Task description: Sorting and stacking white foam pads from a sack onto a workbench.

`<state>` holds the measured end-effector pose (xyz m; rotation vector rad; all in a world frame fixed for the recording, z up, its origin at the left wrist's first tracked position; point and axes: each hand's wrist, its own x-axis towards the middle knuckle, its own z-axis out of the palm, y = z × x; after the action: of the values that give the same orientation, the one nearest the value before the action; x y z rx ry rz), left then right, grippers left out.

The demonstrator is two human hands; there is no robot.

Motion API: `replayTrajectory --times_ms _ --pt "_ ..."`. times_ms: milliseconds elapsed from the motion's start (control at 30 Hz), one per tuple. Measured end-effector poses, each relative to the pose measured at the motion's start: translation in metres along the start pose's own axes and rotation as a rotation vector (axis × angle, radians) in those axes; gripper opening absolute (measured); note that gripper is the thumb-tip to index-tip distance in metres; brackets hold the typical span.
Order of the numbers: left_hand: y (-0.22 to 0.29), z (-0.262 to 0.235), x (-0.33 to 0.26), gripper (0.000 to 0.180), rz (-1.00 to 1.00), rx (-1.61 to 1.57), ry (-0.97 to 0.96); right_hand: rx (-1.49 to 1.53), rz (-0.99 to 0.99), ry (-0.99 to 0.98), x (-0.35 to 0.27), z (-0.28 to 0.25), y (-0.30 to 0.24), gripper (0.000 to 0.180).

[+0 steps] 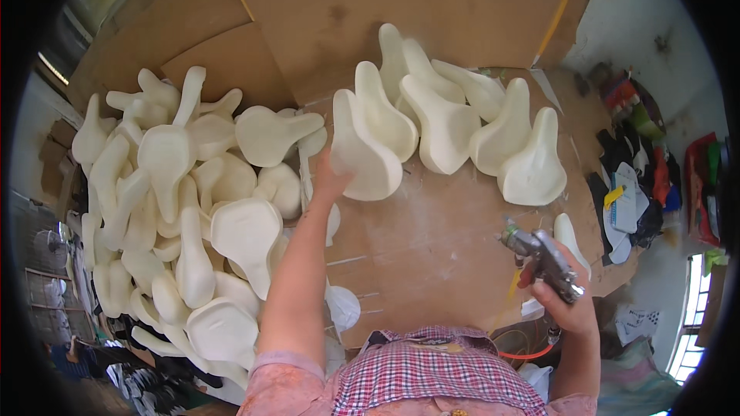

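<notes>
My right hand (569, 296) is closed round a metal spray gun (543, 258), held above the cardboard with its nozzle pointing up and left. An orange-red hose runs by its grip. My left hand (331, 177) reaches forward and grips the left edge of a cream foam bicycle saddle pad (368, 166); some of its fingers are hard to make out. This pad stands nose up at the left end of a group of similar pads, among them a middle foam pad (443, 127) and a right-hand foam pad (536, 166).
A large heap of foam pads (166, 154) lies to the left. Cardboard (432, 262) covers the work surface, and a cardboard wall (408, 0) rises behind. Another pad (569, 239) lies beside my right hand. Cloths and a blue-white container (624, 204) sit at the right.
</notes>
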<state>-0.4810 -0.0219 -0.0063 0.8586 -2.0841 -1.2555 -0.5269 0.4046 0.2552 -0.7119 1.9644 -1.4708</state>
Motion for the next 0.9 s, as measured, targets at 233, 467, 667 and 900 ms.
replayTrajectory --times_ms 233,467,667,900 --pt "0.035 -0.015 0.016 0.062 -0.277 0.637 -0.179 0.119 -0.282 0.242 0.011 0.010 -0.028 0.062" --pt "-0.005 -0.109 0.013 0.037 -0.265 -0.296 0.219 -0.086 0.043 -0.030 0.023 0.001 0.000 0.057" --pt "0.015 -0.020 0.079 0.042 -0.154 -0.383 -0.200 0.083 -0.197 0.152 0.029 -0.002 -0.004 0.063" --pt "0.019 0.030 0.069 0.037 -0.047 -0.035 -0.286 0.047 -0.013 0.110 0.019 0.006 0.036 0.058"
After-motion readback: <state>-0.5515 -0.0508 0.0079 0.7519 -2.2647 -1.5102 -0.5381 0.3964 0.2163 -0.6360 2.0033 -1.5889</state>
